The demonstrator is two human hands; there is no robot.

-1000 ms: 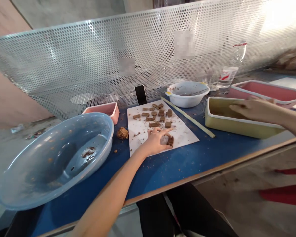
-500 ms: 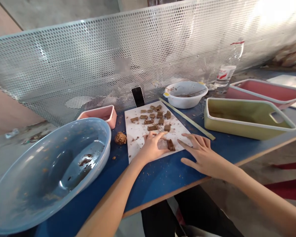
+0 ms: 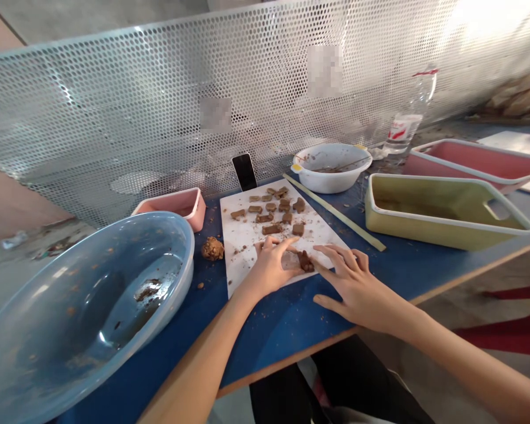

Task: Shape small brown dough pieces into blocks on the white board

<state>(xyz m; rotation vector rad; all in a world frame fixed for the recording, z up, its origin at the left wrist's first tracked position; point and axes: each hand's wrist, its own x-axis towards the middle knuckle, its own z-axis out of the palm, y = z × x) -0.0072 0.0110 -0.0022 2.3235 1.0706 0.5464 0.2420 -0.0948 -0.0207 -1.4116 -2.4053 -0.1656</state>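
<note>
A small dark brown clay piece (image 3: pixel 306 261) lies near the front edge of a white board (image 3: pixel 242 274) covered in crumbs. My left hand (image 3: pixel 271 268) rests on the board just left of it, thumb and forefinger apart. From the right, my right hand (image 3: pixel 353 288) reaches in with spread fingers; one fingertip is at the clay piece, though whether it presses cannot be made out. Farther back on the board sit several shaped clay pieces (image 3: pixel 271 229), brown and roughly blocky. A rough clay lump (image 3: pixel 212 249) is on the table beside the board's left edge.
A large blue basin (image 3: pixel 172 318) takes up the left, with a small pink bin (image 3: pixel 198 212) behind it. A phone (image 3: pixel 244 172) leans at the back. Rightward are a flat strip (image 3: pixel 335 212), a white bowl (image 3: pixel 331 182), a green bin (image 3: pixel 441 227), a pink bin (image 3: pixel 481 156) and a bottle (image 3: pixel 404 126).
My right hand has moved left, bringing a fingertip to the dark clay piece. My left hand stays in nearly the same place on the board.
</note>
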